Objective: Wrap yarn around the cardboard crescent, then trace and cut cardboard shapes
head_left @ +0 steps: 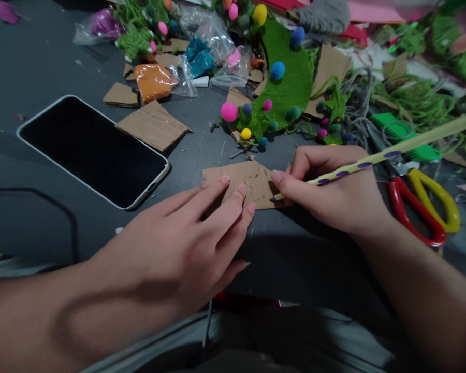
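A small piece of brown cardboard (258, 182) lies on the dark table, with a thin curving outline drawn on it. The spread fingers of my left hand (194, 233) rest on its left part, pressing it flat and holding nothing. From the right, my right hand (330, 189) grips a pale yellow pencil (357, 165) with purple spots. The pencil's purple tip touches or hovers just above the cardboard near its lower right edge.
A phone (93, 150) lies at the left beside cardboard scraps (153, 125). Behind my hands are a green yarn-covered crescent (291, 77) with coloured balls, small plastic bags and yarn. Red and yellow handled scissors (415, 220) lie right of my right hand.
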Tool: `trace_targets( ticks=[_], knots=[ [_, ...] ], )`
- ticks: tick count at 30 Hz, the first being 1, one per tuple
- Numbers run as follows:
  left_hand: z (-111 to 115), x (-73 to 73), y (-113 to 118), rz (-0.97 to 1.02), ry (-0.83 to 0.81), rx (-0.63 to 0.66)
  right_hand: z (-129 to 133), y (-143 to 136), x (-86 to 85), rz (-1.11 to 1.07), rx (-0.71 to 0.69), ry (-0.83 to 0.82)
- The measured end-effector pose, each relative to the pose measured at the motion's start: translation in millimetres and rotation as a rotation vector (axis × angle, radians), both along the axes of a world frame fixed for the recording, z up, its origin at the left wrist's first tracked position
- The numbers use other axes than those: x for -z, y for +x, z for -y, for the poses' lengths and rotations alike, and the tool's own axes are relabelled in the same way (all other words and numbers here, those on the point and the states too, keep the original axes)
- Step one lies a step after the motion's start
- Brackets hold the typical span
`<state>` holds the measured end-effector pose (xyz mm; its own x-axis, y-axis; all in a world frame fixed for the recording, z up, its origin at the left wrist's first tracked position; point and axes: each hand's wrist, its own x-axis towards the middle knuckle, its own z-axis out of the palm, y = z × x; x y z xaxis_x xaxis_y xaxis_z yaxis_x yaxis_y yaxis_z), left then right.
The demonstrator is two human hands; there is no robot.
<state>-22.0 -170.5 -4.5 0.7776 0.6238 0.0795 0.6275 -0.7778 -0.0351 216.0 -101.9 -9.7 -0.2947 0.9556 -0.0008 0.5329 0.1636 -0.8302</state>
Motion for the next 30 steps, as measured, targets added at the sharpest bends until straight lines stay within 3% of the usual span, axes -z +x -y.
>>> trace_targets(
  ticks=[30],
  knots=[
    [-0.3,-1.6,-2.4,0.034,-0.008,0.010,-2.3,4.1,2.9,-0.022,-0.017,0.039]
  ],
)
